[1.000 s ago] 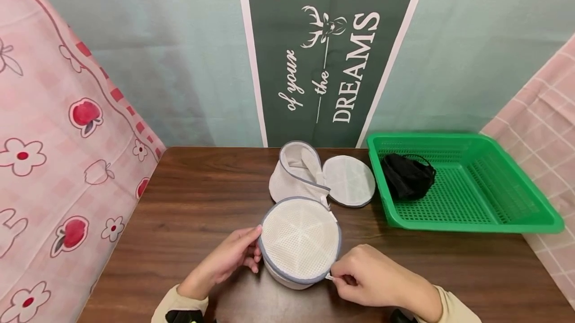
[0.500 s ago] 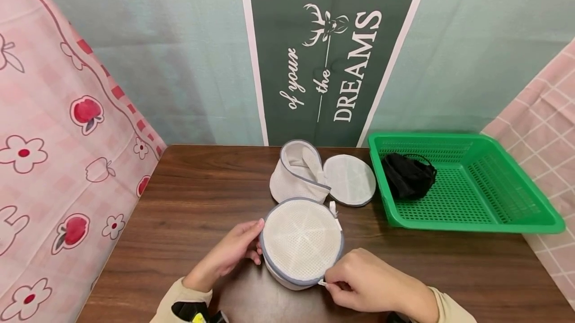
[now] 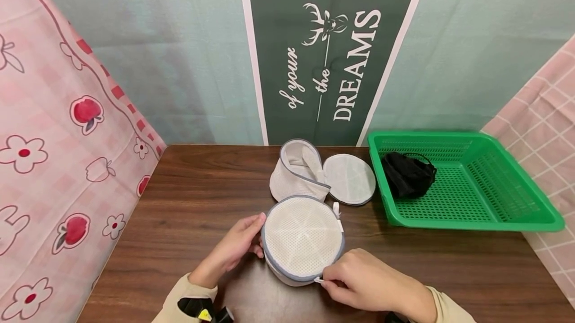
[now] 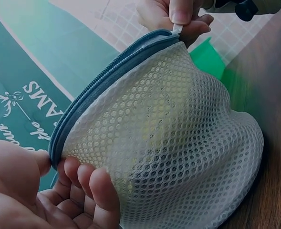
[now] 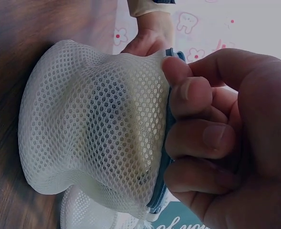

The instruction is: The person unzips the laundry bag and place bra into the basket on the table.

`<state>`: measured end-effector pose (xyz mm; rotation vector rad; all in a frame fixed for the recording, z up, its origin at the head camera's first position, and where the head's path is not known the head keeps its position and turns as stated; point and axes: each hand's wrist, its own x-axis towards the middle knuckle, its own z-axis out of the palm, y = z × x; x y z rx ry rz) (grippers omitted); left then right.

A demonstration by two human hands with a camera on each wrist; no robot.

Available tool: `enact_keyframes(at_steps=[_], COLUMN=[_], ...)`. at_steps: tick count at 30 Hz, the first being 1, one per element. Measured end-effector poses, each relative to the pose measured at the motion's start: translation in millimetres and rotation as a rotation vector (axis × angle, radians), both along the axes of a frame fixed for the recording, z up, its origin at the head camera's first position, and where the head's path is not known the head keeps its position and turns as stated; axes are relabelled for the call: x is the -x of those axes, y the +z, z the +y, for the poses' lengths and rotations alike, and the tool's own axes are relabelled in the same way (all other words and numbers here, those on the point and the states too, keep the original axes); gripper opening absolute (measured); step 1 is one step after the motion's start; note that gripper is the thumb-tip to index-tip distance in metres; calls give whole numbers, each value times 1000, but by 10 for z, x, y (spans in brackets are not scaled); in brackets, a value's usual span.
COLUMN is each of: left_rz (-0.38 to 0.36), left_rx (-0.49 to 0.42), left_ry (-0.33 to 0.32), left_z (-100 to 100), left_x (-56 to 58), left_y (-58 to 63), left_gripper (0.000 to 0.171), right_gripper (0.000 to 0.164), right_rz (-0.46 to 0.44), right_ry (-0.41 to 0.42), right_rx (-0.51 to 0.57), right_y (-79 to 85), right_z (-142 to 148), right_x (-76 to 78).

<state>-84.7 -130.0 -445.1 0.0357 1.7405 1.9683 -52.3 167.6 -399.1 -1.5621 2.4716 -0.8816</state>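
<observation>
A round white mesh laundry bag [image 3: 303, 238] with a blue-grey zipped rim stands on the table in front of me. My left hand [image 3: 238, 245] pinches its left rim, thumb on the zipper edge and curled fingers against the mesh, as the left wrist view shows. At the front right, my right hand [image 3: 364, 280] grips the small white zipper pull [image 4: 177, 29] between thumb and forefinger. Something dark and yellowish shows faintly through the mesh side [image 5: 111, 105]; its kind cannot be made out. The zipper tape [image 4: 102, 78] looks joined along the stretch in the left wrist view.
Behind the bag sits a second white mesh bag [image 3: 292, 183] with its top gaping. A flat round mesh piece [image 3: 349, 179] lies beside it. To the right, a green plastic basket [image 3: 476, 225] holds a black cloth item [image 3: 408, 175]. Curtains border the wooden table [image 3: 202, 188].
My right hand has drawn the zipper pull leftward along the front rim. The bag has shifted slightly right, and my left hand stays at its left rim.
</observation>
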Motion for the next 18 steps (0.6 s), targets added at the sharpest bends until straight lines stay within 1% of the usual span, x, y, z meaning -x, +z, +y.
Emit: enact_keyframes(at_steps=[4, 8, 12, 15, 18], left_rz=[-16, -34, -45, -37, -12], left_rx=[24, 41, 53, 60, 45], left_ry=[5, -27, -116, -211, -314], left_z=[-26, -87, -151, -183, -194], left_x=[-28, -84, -145, -185, -218], left_y=[12, 39, 72, 96, 113], left_gripper=[36, 42, 50, 59, 68], right_gripper=[39, 40, 41, 41, 41], right_rz=[5, 21, 36, 51, 56], right_ry=[-8, -14, -20, -27, -33], right_rx=[-5, -6, -5, -3, -4], right_y=[2, 1, 0, -2, -5], right_z=[-9, -19, -24, -29, -37], right_x=[-4, -8, -7, -8, -10])
